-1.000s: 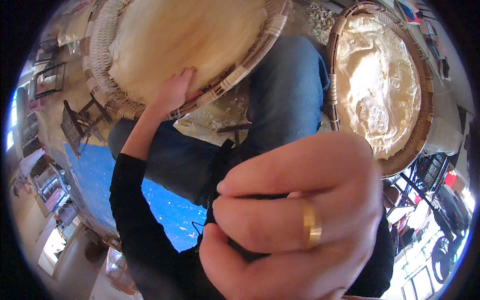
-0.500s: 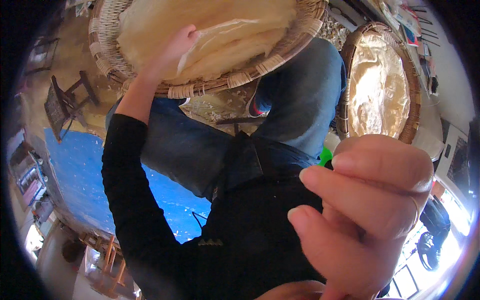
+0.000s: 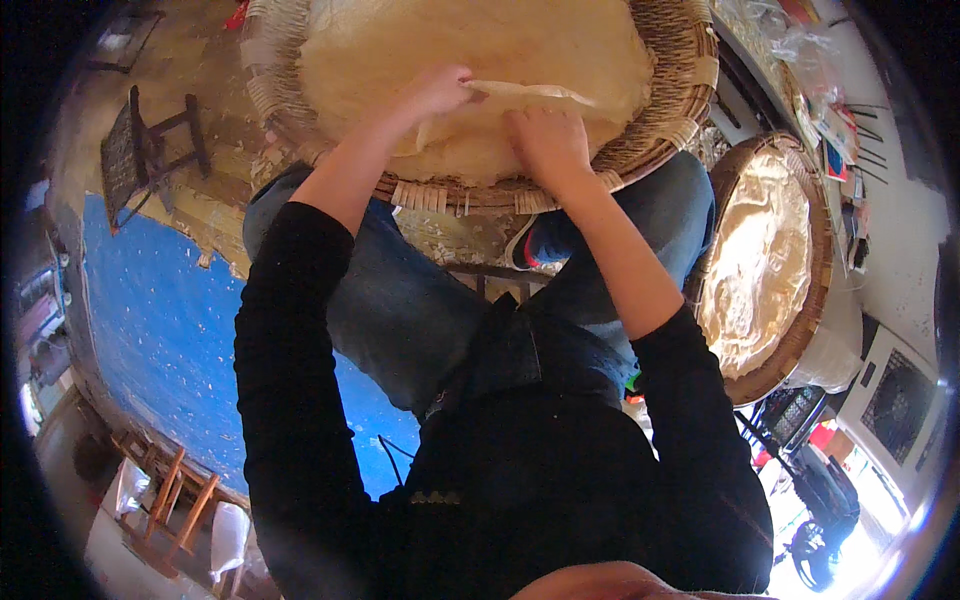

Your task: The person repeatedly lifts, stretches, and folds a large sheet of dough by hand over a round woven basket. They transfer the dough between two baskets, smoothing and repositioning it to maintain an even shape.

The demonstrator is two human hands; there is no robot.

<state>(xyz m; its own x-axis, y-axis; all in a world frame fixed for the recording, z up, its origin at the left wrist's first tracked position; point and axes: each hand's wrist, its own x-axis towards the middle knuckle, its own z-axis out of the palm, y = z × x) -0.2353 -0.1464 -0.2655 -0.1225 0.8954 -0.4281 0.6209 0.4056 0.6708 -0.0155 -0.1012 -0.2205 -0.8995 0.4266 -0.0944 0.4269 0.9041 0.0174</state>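
Note:
A large woven basket tray (image 3: 660, 150) rests on my knees, filled with a pale cream stack of thin round sheets (image 3: 420, 50). My left hand (image 3: 435, 92) pinches the edge of a thin sheet (image 3: 530, 92) that lifts off the stack. My right hand (image 3: 548, 145) lies on the stack just beside it, fingers curled down at the same sheet's edge. Both forearms reach forward from black sleeves over my blue jeans.
A second round woven tray (image 3: 800, 330) with a shiny yellowish sheet stands to my right. A blue mat (image 3: 160, 330) covers the floor on the left, with a small wooden stool (image 3: 150, 150) beyond it. Shelves and clutter line the right wall.
My right hand, earlier close up before the camera, has gone down onto the stack in the basket. The left hand has shifted from the rim to the lifted sheet's edge.

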